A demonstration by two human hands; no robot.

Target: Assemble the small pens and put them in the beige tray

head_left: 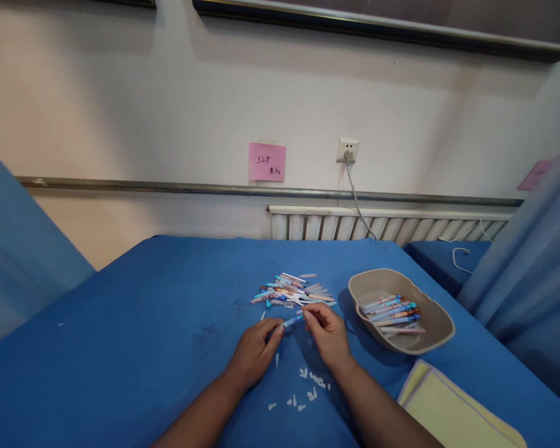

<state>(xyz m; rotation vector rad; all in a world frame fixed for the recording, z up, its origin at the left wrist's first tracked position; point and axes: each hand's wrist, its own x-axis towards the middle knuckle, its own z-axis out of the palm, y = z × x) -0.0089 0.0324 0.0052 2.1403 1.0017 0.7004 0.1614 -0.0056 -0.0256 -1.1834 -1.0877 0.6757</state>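
Note:
Between my two hands is a light-blue pen (292, 321), lying nearly level above the blue cloth. My left hand (256, 348) pinches its left end. The fingertips of my right hand (327, 333) close on its other end, and what exactly they grip there is hidden. Just beyond my hands lies a loose pile of pens (289, 290) in blue, white, pink and orange. Several small white plastic pieces (312, 394) are scattered on the cloth between my forearms.
A beige basin (436, 317) holding several pens (394, 314) stands to the right. In front of it lies a folded yellow cloth (457, 407). Blue cloth (121, 323) covers the table. A radiator (326, 225) and a plugged-in cable (357, 196) are at the wall; blue curtains (536, 261) hang at both sides.

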